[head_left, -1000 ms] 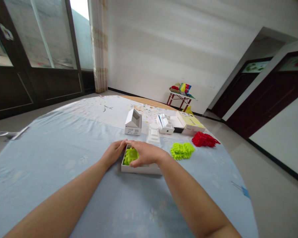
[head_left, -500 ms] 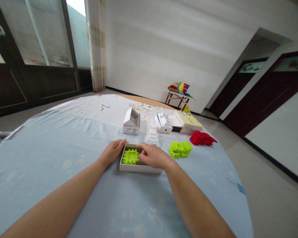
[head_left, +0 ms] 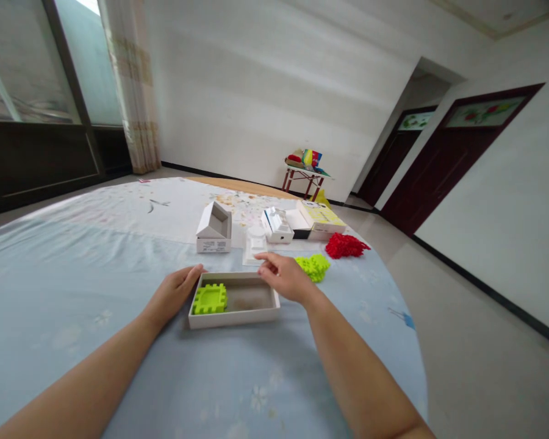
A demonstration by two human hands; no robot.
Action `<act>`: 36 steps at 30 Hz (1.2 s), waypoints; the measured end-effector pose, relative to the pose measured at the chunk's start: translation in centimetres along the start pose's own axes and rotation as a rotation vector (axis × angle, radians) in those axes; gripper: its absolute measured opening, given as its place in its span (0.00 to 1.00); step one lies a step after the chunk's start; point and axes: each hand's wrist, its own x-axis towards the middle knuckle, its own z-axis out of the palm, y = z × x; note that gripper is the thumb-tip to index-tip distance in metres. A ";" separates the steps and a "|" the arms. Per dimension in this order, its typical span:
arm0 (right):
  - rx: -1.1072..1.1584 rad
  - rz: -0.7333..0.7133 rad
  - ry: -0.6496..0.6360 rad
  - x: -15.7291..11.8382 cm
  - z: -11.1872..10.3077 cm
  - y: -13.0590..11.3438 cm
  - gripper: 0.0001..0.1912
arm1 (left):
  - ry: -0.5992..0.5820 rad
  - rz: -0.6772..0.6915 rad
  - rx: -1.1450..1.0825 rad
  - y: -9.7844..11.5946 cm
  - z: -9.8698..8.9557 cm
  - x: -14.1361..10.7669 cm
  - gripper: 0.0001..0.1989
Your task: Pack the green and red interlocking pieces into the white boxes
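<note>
A shallow white cardboard box [head_left: 238, 316] sits uncovered on the table in front of me. Stacked lime-green plastic squares with notched edges [head_left: 210, 299] fill its left end, while its right part shows bare bottom. My left hand [head_left: 176, 294] rests against the box's left side, fingers together and gripping near the far left corner. Over the box's far right edge hovers my right hand [head_left: 286, 279], its index finger stretched out and the others loosely bent, with nothing visible in it. More lime-green notched pieces [head_left: 315, 267] lie in a pile just beyond that hand, partly hidden by it.
Farther right is a heap of red pieces [head_left: 346, 246]. Behind the box stand a white box with a raised lid [head_left: 214, 228], a white moulded tray [head_left: 255, 247], a white box holding a white item [head_left: 278, 225] and a yellow-and-white box [head_left: 321, 217]. A flowered cloth [head_left: 119, 292] covers the round table.
My right hand has lifted out of the box and moved to its far right edge, away from the green squares. My left hand stays at the left side. The view has swung rightward.
</note>
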 end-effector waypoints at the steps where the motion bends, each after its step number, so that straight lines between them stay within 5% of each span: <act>1: -0.004 0.033 0.070 -0.3 -0.8 1.1 0.18 | -0.003 -0.004 0.009 -0.1 0.0 0.1 0.26; 7: -0.150 0.242 0.482 -2.6 -5.1 9.0 0.18 | -0.041 -0.022 0.048 -0.5 0.0 0.2 0.25; 11: -0.270 0.316 0.534 -3.8 -6.8 12.3 0.19 | -0.034 -0.036 0.066 -0.8 0.0 0.3 0.25; 23: -0.455 0.267 -0.220 -1.1 -6.9 11.7 0.44 | -0.040 -0.083 0.060 -1.2 0.0 0.5 0.25; 29: -0.532 0.308 -0.337 0.1 -6.7 11.9 0.42 | -0.045 -0.076 0.056 -1.1 0.0 0.5 0.25; 36: -0.595 0.274 -0.313 0.4 -6.2 11.8 0.38 | -0.010 -0.057 0.058 -0.5 0.1 0.4 0.24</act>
